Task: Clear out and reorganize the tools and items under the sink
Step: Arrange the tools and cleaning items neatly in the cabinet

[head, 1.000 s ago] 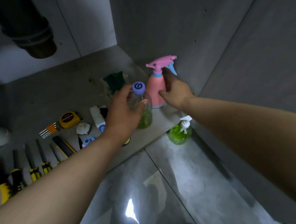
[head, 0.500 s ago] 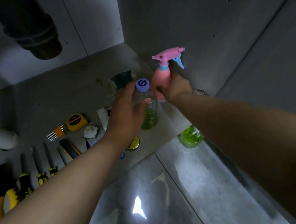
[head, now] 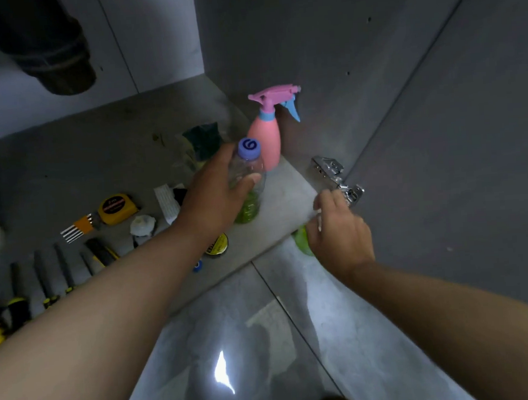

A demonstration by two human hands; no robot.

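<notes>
Spanning most of the view, the cabinet floor [head: 98, 167] under the dark drain pipe [head: 56, 58] carries nearly everything, with the tiled floor [head: 343, 319] running in front of it. The change is all on the right side. The pink spray bottle [head: 266, 140], which the right hand was grasping half a second ago, now stands alone and upright in the back right corner, close to the cabinet wall — let go, not carried off. Just in front of it is the clear bottle [head: 249, 182], purple-capped with a little green liquid at the bottom; it appears to stand on the cabinet floor. The left hand [head: 212, 200] keeps its grip clamped round the bottle's upper body, much as before.

The right hand [head: 340, 232] has dropped to the cabinet's front edge, below the metal door hinge [head: 336, 176]. Its grip is curled over the white pump top of the green pump bottle [head: 301, 244], which sits on the tiled floor just outside the cabinet and is mostly hidden under the hand. The small tools on the left — yellow tape measure [head: 116, 205], hex keys [head: 77, 228], the row of screwdrivers [head: 43, 277] — lie as they did.

I judge that the spray bottle has found its place and the green pump bottle is next to go in beside it. The bottles are gathering in the right corner, so the reorganizing looks well along but not done.
</notes>
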